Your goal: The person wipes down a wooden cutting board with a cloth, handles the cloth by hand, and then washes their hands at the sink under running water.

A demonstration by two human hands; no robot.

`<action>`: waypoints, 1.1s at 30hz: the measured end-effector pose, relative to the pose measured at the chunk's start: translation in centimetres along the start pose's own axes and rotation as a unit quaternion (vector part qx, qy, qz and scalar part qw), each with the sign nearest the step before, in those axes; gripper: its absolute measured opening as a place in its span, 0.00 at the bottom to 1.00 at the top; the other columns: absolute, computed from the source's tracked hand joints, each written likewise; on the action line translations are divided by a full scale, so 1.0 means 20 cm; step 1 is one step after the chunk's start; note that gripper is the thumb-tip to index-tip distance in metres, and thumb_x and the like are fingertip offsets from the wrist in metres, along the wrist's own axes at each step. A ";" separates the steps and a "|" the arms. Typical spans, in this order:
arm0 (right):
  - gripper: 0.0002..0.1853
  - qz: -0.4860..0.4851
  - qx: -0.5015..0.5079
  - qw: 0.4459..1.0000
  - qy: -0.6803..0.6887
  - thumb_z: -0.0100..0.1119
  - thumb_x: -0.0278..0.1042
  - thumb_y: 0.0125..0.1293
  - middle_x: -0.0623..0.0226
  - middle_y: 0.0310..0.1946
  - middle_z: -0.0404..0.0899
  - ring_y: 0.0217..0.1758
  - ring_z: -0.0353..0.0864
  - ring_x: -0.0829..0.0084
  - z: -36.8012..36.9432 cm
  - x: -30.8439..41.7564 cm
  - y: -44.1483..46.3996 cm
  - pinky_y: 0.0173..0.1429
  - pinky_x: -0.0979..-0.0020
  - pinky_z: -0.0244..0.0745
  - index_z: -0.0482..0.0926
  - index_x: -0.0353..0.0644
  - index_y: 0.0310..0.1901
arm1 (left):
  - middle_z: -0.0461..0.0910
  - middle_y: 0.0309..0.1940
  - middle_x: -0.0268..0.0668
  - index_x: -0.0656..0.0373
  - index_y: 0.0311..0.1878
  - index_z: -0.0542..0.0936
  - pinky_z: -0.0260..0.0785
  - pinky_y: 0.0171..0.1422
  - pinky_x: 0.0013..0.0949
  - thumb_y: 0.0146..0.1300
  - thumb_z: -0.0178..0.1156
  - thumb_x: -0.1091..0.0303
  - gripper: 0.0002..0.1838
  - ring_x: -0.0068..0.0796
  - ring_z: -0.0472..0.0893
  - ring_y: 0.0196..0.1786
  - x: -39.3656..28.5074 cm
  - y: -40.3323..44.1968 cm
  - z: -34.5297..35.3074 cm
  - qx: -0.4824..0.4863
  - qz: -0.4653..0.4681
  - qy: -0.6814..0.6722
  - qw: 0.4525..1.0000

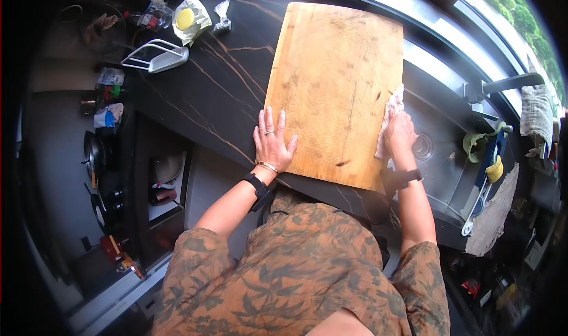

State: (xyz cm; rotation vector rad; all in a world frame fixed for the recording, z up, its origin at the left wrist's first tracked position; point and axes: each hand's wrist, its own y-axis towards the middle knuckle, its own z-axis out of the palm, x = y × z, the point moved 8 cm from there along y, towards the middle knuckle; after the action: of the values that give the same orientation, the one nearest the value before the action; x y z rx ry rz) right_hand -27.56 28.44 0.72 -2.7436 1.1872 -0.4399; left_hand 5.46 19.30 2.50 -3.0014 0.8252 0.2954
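Note:
A large wooden cutting board (337,87) lies on the dark veined countertop (207,93), its right side beside the sink. My left hand (274,139) rests with spread fingers on the board's lower left edge. At the right edge of the board, my right hand (399,136) is closed on a whitish-pink cloth (391,104), which lies along that edge. Part of the cloth is hidden under my right hand.
To the right is a metal sink (441,158) with a faucet (512,83) and a hanging grey towel (536,114). At the upper left stand a white rack (168,58), a yellow round item (185,19) on crumpled wrapping and a small clear bag (222,15).

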 end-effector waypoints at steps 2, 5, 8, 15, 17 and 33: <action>0.25 0.014 0.007 1.000 0.007 0.43 0.53 0.74 0.49 0.48 0.78 0.54 0.78 0.49 -0.03 0.03 0.16 0.54 0.50 0.73 0.76 0.36 0.47 | 0.43 0.77 0.54 0.58 0.74 0.57 0.46 0.73 0.59 0.64 0.53 0.49 0.39 0.56 0.43 0.78 0.00 0.00 0.00 0.003 0.000 -0.004 1.000; 0.26 0.040 0.022 0.999 0.026 0.40 0.54 0.74 0.49 0.52 0.77 0.57 0.77 0.48 -0.05 0.07 0.37 0.56 0.48 0.72 0.76 0.37 0.50 | 0.42 0.77 0.53 0.58 0.74 0.57 0.45 0.74 0.59 0.63 0.54 0.49 0.40 0.56 0.43 0.78 0.00 0.01 0.00 0.012 -0.003 -0.012 1.000; 0.26 0.065 0.034 0.996 0.055 0.41 0.54 0.74 0.47 0.55 0.76 0.59 0.76 0.46 -0.07 0.12 0.59 0.59 0.49 0.71 0.75 0.38 0.54 | 0.42 0.77 0.53 0.57 0.75 0.57 0.44 0.74 0.60 0.62 0.55 0.49 0.41 0.55 0.43 0.79 0.00 0.01 0.00 0.022 -0.008 -0.015 1.000; 0.27 0.111 0.011 0.985 0.133 0.38 0.52 0.75 0.43 0.55 0.77 0.60 0.75 0.44 -0.05 0.16 0.87 0.62 0.50 0.68 0.72 0.35 0.57 | 0.41 0.78 0.50 0.53 0.76 0.55 0.42 0.75 0.60 0.62 0.56 0.49 0.42 0.53 0.41 0.79 0.01 0.01 0.01 0.027 -0.017 -0.029 0.999; 0.27 0.103 -0.007 0.987 0.119 0.36 0.54 0.75 0.42 0.53 0.78 0.59 0.76 0.43 -0.05 0.14 0.82 0.61 0.50 0.68 0.71 0.35 0.57 | 0.41 0.78 0.50 0.52 0.76 0.56 0.41 0.75 0.62 0.62 0.56 0.48 0.41 0.53 0.41 0.79 0.01 0.00 0.01 0.030 -0.023 -0.025 0.999; 0.22 0.009 -0.033 0.999 0.023 0.43 0.51 0.74 0.42 0.42 0.80 0.45 0.82 0.45 0.09 -0.05 -0.12 0.48 0.50 0.77 0.70 0.34 0.45 | 0.42 0.78 0.48 0.51 0.75 0.58 0.42 0.73 0.67 0.64 0.53 0.45 0.39 0.50 0.43 0.79 0.01 -0.01 0.02 -0.014 -0.020 0.013 1.000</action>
State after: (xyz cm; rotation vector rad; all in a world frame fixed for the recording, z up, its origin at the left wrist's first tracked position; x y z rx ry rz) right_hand -26.05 30.86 -0.67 -2.7916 1.2578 -0.4728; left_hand 5.70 19.40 2.01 -3.0493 0.7693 0.2686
